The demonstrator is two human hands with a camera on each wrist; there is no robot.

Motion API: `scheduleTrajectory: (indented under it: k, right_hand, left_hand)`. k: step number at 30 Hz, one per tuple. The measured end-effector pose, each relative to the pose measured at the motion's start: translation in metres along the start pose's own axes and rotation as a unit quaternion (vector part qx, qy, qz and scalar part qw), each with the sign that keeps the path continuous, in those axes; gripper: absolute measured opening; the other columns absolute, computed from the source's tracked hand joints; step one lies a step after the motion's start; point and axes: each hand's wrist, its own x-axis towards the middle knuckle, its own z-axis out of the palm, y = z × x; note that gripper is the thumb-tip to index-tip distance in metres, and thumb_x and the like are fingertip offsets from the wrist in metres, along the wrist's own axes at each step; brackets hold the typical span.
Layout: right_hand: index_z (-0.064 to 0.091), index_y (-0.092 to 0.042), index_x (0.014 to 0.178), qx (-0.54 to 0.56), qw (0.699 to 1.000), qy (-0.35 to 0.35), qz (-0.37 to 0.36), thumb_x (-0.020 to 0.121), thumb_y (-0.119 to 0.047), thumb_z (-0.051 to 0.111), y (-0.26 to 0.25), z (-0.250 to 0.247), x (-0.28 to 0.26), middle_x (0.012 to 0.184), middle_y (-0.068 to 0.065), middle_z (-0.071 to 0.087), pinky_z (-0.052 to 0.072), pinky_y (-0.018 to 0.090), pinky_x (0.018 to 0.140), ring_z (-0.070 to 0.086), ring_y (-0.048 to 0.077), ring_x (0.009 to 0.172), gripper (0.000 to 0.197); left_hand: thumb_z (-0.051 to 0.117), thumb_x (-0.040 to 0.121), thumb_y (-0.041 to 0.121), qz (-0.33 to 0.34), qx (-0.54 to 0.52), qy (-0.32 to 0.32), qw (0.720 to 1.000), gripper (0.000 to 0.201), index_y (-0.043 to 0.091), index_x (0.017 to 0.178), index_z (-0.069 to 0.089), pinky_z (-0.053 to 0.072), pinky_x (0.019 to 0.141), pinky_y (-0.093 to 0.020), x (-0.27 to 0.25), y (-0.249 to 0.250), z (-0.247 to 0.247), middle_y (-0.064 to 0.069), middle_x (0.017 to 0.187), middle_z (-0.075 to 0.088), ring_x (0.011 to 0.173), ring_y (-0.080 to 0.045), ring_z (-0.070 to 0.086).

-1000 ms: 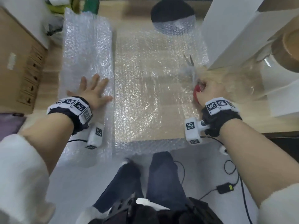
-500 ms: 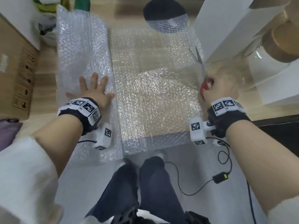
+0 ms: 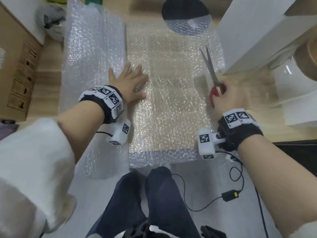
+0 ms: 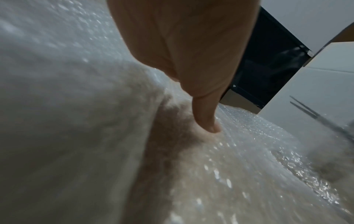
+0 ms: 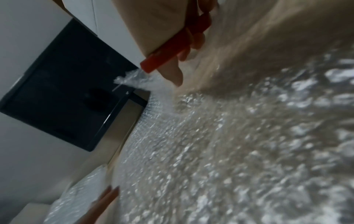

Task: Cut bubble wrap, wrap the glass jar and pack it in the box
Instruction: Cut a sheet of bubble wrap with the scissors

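The left hand [image 3: 129,83] had slid right onto the flat sheet [image 3: 171,103], fingers spread, pressing. The right hand [image 3: 223,98] gripped the scissors [image 3: 210,66], blades slightly parted. Cutting seemed done; next probably setting scissors down, fetching the jar [image 3: 291,73].

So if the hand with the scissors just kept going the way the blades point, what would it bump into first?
Probably the white box. The right hand holds the scissors with the tips aimed away from the person over the bubble wrap, close beside the box's edge; depth is unclear.
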Motion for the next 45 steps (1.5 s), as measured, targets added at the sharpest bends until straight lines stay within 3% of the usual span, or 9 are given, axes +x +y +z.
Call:
scheduleTrajectory:
  k: [8, 17, 24, 28, 32, 36, 38, 43, 45]
  right_hand:
    - [0.064, -0.025, 0.112, 0.065, 0.998, 0.022, 0.011, 0.084, -0.028, 0.054, -0.01, -0.013, 0.0, 0.093, -0.001, 0.071, 0.043, 0.024, 0.072, 0.062, 0.021, 0.087, 0.029]
    - [0.063, -0.027, 0.107, 0.067, 0.996, 0.043, 0.043, 0.084, -0.029, 0.054, 0.004, -0.026, -0.004, 0.091, -0.005, 0.069, 0.049, 0.031, 0.077, 0.062, 0.021, 0.086, 0.025]
    - [0.062, -0.028, 0.11, 0.06, 0.997, 0.031, 0.032, 0.085, -0.029, 0.056, 0.003, -0.029, -0.006, 0.095, -0.001, 0.07, 0.049, 0.033, 0.077, 0.063, 0.023, 0.09, 0.026]
    - [0.064, -0.029, 0.106, 0.12, 0.992, 0.003, 0.024, 0.082, -0.027, 0.062, 0.002, -0.03, -0.01, 0.086, -0.007, 0.067, 0.053, 0.034, 0.078, 0.065, 0.017, 0.087, 0.024]
    - [0.062, -0.028, 0.098, 0.251, 0.962, -0.11, -0.003, 0.075, -0.004, 0.071, -0.008, -0.033, -0.007, 0.074, -0.014, 0.062, 0.054, 0.034, 0.062, 0.061, 0.008, 0.069, 0.035]
    - [0.06, -0.023, 0.092, 0.338, 0.894, -0.294, -0.033, 0.076, 0.005, 0.068, -0.026, -0.042, 0.003, 0.073, -0.006, 0.059, 0.05, 0.022, 0.055, 0.055, 0.005, 0.054, 0.032]
    - [0.058, -0.025, 0.093, 0.31, 0.852, -0.413, -0.082, 0.077, 0.0, 0.068, -0.031, -0.042, 0.01, 0.09, 0.003, 0.062, 0.052, 0.019, 0.059, 0.06, 0.009, 0.067, 0.032]
    - [0.056, -0.022, 0.087, 0.223, 0.776, -0.571, -0.145, 0.077, 0.014, 0.061, -0.027, -0.037, 0.031, 0.07, -0.01, 0.067, 0.05, 0.014, 0.055, 0.059, -0.004, 0.054, 0.037]
    - [0.058, -0.017, 0.092, 0.204, 0.764, -0.587, -0.174, 0.079, 0.005, 0.065, -0.03, -0.042, 0.04, 0.069, -0.012, 0.062, 0.047, 0.013, 0.057, 0.054, -0.006, 0.052, 0.027]
  left_hand:
    - [0.063, 0.082, 0.039, -0.036, -0.112, -0.005, 0.993, 0.064, 0.049, 0.136, 0.03, -0.005, 0.096, -0.08, 0.017, 0.013, 0.002, 0.007, 0.159, 0.001, 0.145, -0.029, -0.007]
    - [0.073, 0.071, 0.014, -0.025, -0.16, 0.037, 0.986, 0.036, 0.026, 0.101, 0.056, 0.037, 0.102, -0.048, 0.028, 0.02, -0.003, -0.007, 0.132, 0.04, 0.128, -0.037, 0.031]
    - [0.074, 0.071, 0.035, -0.059, -0.103, 0.012, 0.993, 0.043, 0.031, 0.11, 0.054, 0.013, 0.096, -0.079, 0.018, 0.023, -0.007, 0.002, 0.144, 0.034, 0.136, -0.029, 0.023]
    - [0.057, 0.087, 0.022, -0.079, -0.148, 0.111, 0.98, 0.031, 0.031, 0.115, 0.051, 0.015, 0.106, -0.065, 0.005, 0.048, -0.007, 0.005, 0.145, 0.039, 0.135, -0.023, 0.035]
    - [0.06, 0.087, 0.027, -0.073, -0.445, 0.092, 0.888, 0.018, 0.014, 0.1, 0.061, 0.045, 0.074, -0.021, -0.007, 0.087, -0.031, 0.004, 0.095, 0.061, 0.09, -0.013, 0.059]
    - [0.043, 0.086, 0.061, -0.173, -0.767, -0.206, 0.582, 0.058, 0.004, 0.089, 0.055, 0.057, 0.061, -0.035, -0.004, 0.114, -0.04, -0.012, 0.08, 0.065, 0.068, -0.029, 0.067]
    - [0.043, 0.082, 0.065, -0.189, -0.819, -0.253, 0.479, 0.066, 0.001, 0.084, 0.059, 0.056, 0.058, -0.043, 0.0, 0.118, -0.036, -0.016, 0.072, 0.065, 0.059, -0.03, 0.067]
    - [0.027, 0.093, 0.005, -0.02, -0.85, -0.306, 0.428, 0.039, 0.0, 0.092, 0.066, 0.055, 0.061, -0.025, -0.006, 0.123, -0.031, -0.015, 0.079, 0.068, 0.065, -0.02, 0.068]
    - [0.036, 0.085, -0.012, -0.003, -0.785, -0.282, 0.551, 0.035, 0.003, 0.101, 0.063, 0.05, 0.05, -0.014, -0.009, 0.127, -0.028, -0.005, 0.068, 0.068, 0.057, -0.006, 0.065]
